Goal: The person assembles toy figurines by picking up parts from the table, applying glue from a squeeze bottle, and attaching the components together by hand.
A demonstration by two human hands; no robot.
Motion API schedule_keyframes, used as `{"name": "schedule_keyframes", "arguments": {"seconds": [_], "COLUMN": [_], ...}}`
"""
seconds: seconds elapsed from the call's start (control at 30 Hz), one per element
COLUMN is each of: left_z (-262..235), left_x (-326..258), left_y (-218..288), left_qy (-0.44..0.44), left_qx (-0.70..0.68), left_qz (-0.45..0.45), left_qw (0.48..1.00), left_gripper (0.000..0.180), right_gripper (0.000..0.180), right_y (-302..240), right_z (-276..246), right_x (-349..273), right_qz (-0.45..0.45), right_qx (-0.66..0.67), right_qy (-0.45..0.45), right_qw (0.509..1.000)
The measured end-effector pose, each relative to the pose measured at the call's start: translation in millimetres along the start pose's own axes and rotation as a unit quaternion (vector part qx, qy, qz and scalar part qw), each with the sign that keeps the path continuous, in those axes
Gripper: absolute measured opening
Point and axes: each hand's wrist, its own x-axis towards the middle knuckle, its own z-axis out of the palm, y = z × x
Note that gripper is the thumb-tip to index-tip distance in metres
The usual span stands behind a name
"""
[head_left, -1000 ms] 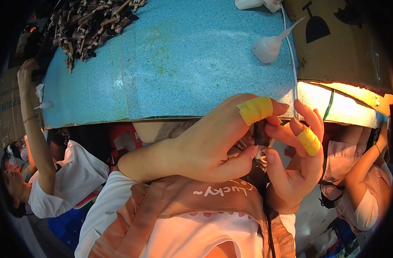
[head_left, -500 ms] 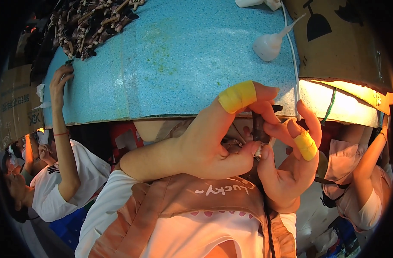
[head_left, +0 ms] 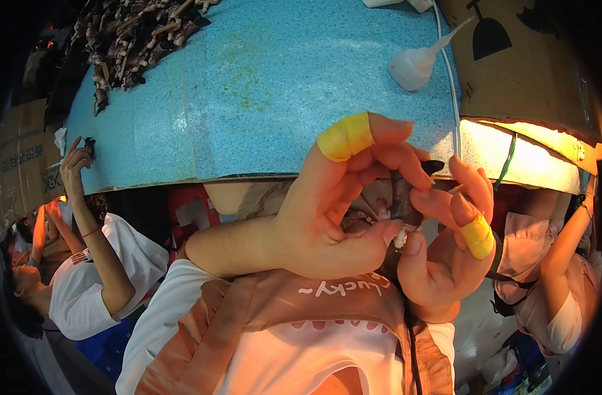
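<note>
Between my two hands, in front of my chest, is a small dark brown piece (head_left: 401,197) with a black tip at its upper end and pale, bead-like bits at its lower end. My left hand (head_left: 327,217) pinches it at the pale end with the thumb, its curled fingers against the upper part. From the other side, my right hand (head_left: 446,253) grips it with thumb and fingers. Yellow tape wraps one finger of each hand. The fingers partly cover the piece, so I cannot tell its exact kind.
A blue speckled tabletop (head_left: 248,118) lies beyond my hands. It bears a heap of similar dark pieces (head_left: 133,39) and a white squeeze bottle (head_left: 411,69) beside a white cord (head_left: 451,85). A cardboard box (head_left: 525,72) stands right. Co-workers' arms (head_left: 103,243) show on both sides.
My left fingers have shifted slightly left, and the dark piece's black tip shows more. The left co-worker's hand has drawn back from the heap with a small dark piece.
</note>
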Motion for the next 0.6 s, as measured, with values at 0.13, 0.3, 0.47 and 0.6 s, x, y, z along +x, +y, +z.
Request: {"name": "schedule_keyframes", "arguments": {"seconds": [0.13,0.3,0.47,0.6], "left_z": [2,4,4,1], "left_x": [0,1,7,5], "left_y": [-3,-6,9,8], "left_qy": [0.01,0.072,0.097,0.097], "left_qx": [-0.017,-0.119,-0.262,-0.332], "left_qz": [-0.008,-0.062,-0.203,-0.274], "left_qw": [1.0,0.988,0.939,0.897], "left_gripper": [0.07,0.069,0.062,0.06], "right_gripper": [0.046,0.036,0.029,0.022], "right_y": [5,8,5,4], "right_z": [9,9,9,3], "right_x": [-8,2,3,3], "right_qz": [0.008,-0.002,-0.036,-0.014], "right_qx": [0.066,0.035,-0.005,-0.062], "right_qy": [0.05,0.089,0.107,0.134], "right_qw": [0.997,0.995,0.994,0.989]}}
